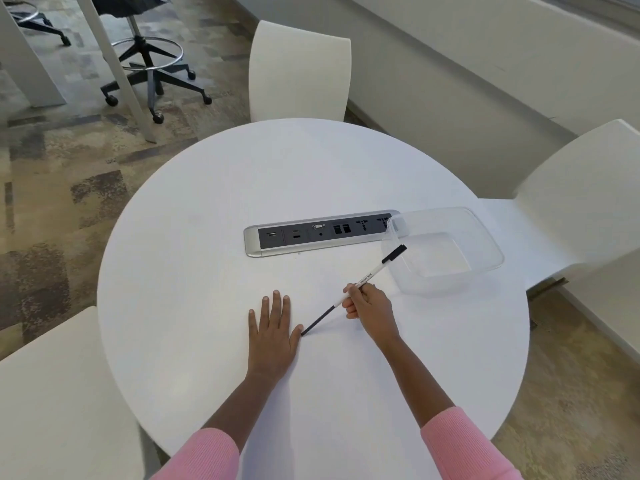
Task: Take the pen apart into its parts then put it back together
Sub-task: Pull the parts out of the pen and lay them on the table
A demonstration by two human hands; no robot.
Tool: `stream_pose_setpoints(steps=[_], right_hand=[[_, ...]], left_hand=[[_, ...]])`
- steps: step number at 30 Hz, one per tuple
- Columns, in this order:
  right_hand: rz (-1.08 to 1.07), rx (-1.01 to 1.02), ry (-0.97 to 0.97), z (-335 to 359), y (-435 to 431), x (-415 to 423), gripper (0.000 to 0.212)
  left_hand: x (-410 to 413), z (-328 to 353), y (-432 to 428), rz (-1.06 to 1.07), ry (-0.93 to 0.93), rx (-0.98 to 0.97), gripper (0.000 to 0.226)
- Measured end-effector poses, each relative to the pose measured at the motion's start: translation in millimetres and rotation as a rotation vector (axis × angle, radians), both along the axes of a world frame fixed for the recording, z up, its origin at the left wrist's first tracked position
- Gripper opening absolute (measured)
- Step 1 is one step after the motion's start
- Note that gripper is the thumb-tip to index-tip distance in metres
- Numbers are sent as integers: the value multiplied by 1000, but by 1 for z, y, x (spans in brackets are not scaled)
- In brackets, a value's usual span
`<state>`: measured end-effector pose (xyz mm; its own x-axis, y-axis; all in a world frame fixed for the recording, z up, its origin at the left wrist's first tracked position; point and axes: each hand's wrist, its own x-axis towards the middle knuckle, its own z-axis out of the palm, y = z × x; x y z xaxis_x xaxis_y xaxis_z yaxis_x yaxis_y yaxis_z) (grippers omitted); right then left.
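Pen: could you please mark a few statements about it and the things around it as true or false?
1. The right hand holds the pen by its white barrel. True.
2. The left hand grips the pen's black end. False: it lies flat on the round table, fingers straight.
3. The pen lies in the clear plastic container. False: the right hand holds it at a slant.
4. The clear plastic container covers one end of the port panel. True.
5. The pen is already in separate parts. False: it is in one piece.
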<state>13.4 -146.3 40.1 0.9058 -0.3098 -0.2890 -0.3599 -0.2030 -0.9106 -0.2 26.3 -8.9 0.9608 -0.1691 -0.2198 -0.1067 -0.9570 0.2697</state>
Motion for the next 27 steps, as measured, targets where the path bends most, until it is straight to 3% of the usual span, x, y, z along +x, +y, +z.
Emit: stream_pose_setpoints(steps=[7, 12, 17, 27], right_hand=[[20, -55, -40, 13, 2, 6, 21], [129, -380, -46, 19, 1, 5, 29], [338, -694, 88, 7, 1, -3, 20], [406, -852, 203, -18, 12, -12, 21]], left_hand=[[1, -6, 0, -6, -40, -38, 60], [2, -21, 3, -33, -50, -58, 57], [1, -16, 6, -37, -85, -57, 56], [-3, -20, 7, -1, -116, -95, 54]])
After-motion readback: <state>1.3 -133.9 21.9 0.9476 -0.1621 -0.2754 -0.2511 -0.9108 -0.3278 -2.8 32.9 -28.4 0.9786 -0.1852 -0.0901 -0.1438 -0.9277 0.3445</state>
